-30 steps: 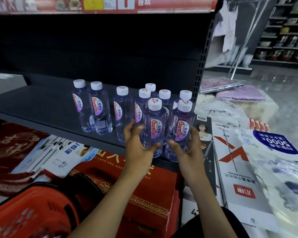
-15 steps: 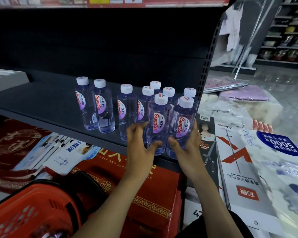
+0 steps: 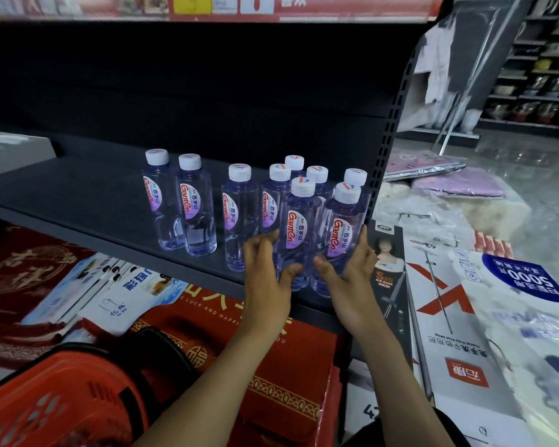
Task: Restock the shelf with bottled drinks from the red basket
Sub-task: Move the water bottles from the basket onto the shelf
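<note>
Several clear water bottles with white caps and red-purple labels stand on the dark shelf (image 3: 78, 201). Two of them stand at the shelf's front right edge. My left hand (image 3: 265, 269) wraps the lower part of the front left bottle (image 3: 299, 221). My right hand (image 3: 349, 272) wraps the base of the front right bottle (image 3: 344, 227). Both bottles are upright with their bases on the shelf. The red basket (image 3: 55, 401) sits at the bottom left, near my left forearm; its contents are not visible.
A perforated shelf upright (image 3: 384, 156) stands just right of the bottles. Red gift boxes (image 3: 271, 366) and blue-white cartons (image 3: 110, 285) lie under the shelf. A mop box (image 3: 449, 333) and bagged goods (image 3: 530, 301) lie at the right. The left part of the shelf holds a grey box (image 3: 13, 153).
Both hands have pushed the two front bottles slightly further onto the shelf and slid lower on them. The view has shifted a little.
</note>
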